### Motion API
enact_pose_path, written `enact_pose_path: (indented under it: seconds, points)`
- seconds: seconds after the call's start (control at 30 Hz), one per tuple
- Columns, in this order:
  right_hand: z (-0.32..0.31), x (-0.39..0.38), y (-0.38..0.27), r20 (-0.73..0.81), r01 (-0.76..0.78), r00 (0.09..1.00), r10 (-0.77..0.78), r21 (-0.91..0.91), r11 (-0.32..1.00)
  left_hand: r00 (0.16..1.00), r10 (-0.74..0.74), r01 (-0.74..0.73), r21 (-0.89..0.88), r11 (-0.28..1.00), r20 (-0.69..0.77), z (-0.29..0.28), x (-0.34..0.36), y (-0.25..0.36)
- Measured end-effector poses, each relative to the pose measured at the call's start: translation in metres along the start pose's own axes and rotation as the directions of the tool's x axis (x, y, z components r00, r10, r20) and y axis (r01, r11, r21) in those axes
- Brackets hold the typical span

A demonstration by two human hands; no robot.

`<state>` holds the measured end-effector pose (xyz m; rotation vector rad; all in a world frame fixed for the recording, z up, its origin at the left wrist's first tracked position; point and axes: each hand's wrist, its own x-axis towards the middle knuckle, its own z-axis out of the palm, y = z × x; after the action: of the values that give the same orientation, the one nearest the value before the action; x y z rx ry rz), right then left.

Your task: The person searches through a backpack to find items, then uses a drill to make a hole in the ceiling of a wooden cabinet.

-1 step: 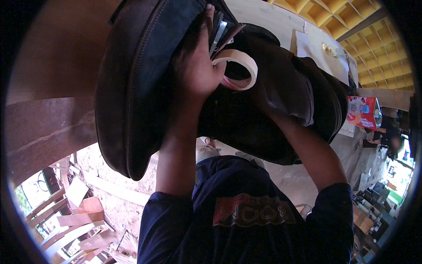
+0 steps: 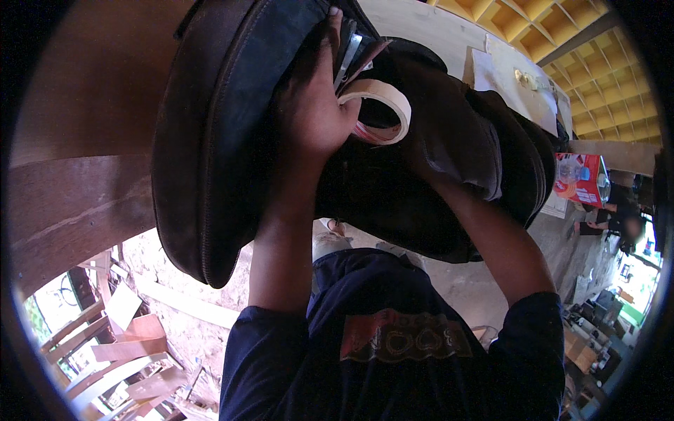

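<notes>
Yellow grid (image 2: 609,85) stood beyond table (image 2: 414,22); red box (image 2: 581,179) sat near its right end; black bag (image 2: 463,133) hid right hand, grip untellable; left hand (image 2: 314,116) pinched tape (image 2: 399,105), forefinger extended.

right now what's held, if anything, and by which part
Left hand: a tape roll, by its left rim, at the thumb. Right hand: hidden at the dark bag, so its hold cannot be told.

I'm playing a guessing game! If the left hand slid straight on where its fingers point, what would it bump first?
Probably the dark zippered bag's raised flap: the left hand points up along it, though depth there is unclear.
</notes>
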<state>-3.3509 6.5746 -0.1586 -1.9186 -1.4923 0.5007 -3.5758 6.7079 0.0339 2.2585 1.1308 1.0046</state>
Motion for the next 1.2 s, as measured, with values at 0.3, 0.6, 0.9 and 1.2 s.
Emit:
enact_pose_path:
  seconds: [0.3, 0.6, 0.9, 1.2]
  points:
    - [0.000, 0.005, 0.000, -0.039, -0.005, 0.999, 0.007, 0.033, 0.999, 0.999, 0.041, -0.041, -0.015, 0.999, -0.002, 0.001, -0.003, -0.006]
    - [0.008, -0.008, 0.028, -0.070, 0.024, 0.997, -0.027, -0.043, 0.999, 0.998, 0.054, -0.056, 0.042, 0.998, 0.036, 0.005, -0.003, -0.003]
    - [-0.070, 0.010, -0.095, 0.158, 0.099, 0.986, -0.046, -0.347, 0.933, 0.996, -0.038, 0.047, -0.108, 0.993, 0.082, -0.003, -0.002, 0.000]
    - [-0.049, 0.012, -0.055, 0.174, 0.092, 0.984, -0.037, -0.320, 0.943, 0.999, 0.028, -0.024, -0.102, 0.995, 0.041, 0.001, -0.002, -0.005]
